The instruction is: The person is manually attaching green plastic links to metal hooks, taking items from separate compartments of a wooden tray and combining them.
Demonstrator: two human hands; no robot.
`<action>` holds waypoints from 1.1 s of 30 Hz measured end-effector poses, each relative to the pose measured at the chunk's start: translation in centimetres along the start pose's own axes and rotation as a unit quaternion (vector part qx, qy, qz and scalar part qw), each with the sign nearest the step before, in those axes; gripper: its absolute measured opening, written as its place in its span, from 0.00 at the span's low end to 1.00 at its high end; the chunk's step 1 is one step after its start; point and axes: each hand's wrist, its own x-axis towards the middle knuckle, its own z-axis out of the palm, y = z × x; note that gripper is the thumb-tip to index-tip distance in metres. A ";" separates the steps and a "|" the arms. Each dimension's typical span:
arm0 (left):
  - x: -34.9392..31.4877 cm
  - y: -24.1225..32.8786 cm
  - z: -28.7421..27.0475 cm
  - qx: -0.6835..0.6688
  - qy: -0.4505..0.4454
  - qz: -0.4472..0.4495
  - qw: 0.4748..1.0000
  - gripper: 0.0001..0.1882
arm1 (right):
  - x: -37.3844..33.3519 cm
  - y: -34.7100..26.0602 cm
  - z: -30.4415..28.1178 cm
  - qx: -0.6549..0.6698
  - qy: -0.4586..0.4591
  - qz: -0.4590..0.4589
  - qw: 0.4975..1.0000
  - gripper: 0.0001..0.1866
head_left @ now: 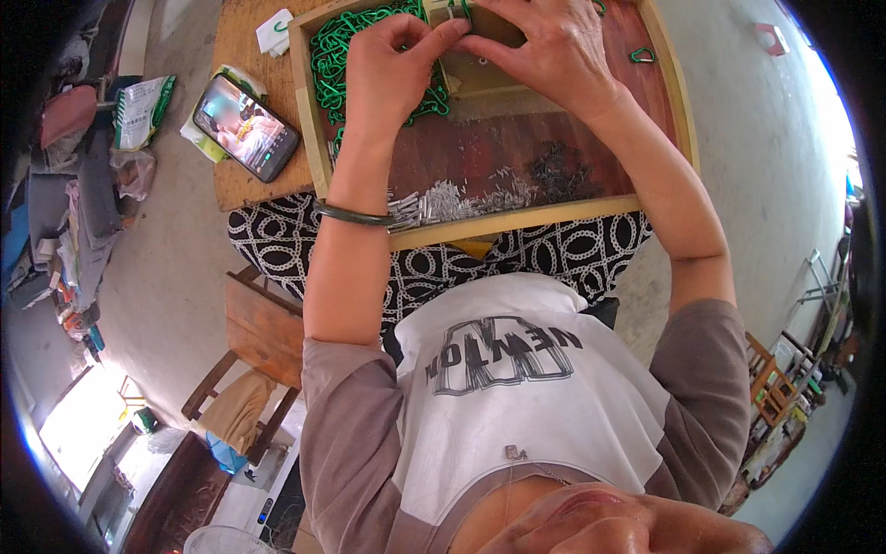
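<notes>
Left hand (pixel 386 66) and right hand (pixel 560 55) meet at a slim glossy green piece (pixel 465 8), cropped above; either grip, I cannot tell.

1. I see a wooden table (pixel 242 187): phone (pixel 247 127) on top of a green-and-white packet (pixel 207 143), white scrap (pixel 274 37) near the far edge.
2. Wood-rimmed tray (pixel 526 220), reddish-brown floor: I get green clips (pixel 339 65) heaped left, lone green clip (pixel 642 55) far right.
3. Along its near side: silver pins (pixel 452 201), then dark pieces (pixel 560 171).
</notes>
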 end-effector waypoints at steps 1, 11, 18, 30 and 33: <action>0.1 -0.5 0.0 0.054 0.010 0.024 0.998 0.21 | -0.2 0.2 0.1 -0.002 0.000 -0.009 1.000 0.26; -0.9 0.6 0.3 0.214 0.013 -0.023 0.976 0.25 | 1.0 1.0 -0.3 0.141 -0.045 0.081 0.986 0.27; -1.6 -0.6 0.8 0.376 0.131 0.143 0.906 0.23 | 2.0 -0.3 -0.3 0.145 -0.067 -0.014 0.987 0.26; -1.9 3.3 -1.1 0.471 0.215 0.317 0.795 0.34 | 1.7 -0.6 -0.1 0.114 -0.064 -0.014 0.991 0.26; -1.9 3.3 -1.1 0.457 0.207 0.312 0.807 0.33 | 1.6 -0.4 0.1 0.100 -0.052 -0.033 0.993 0.26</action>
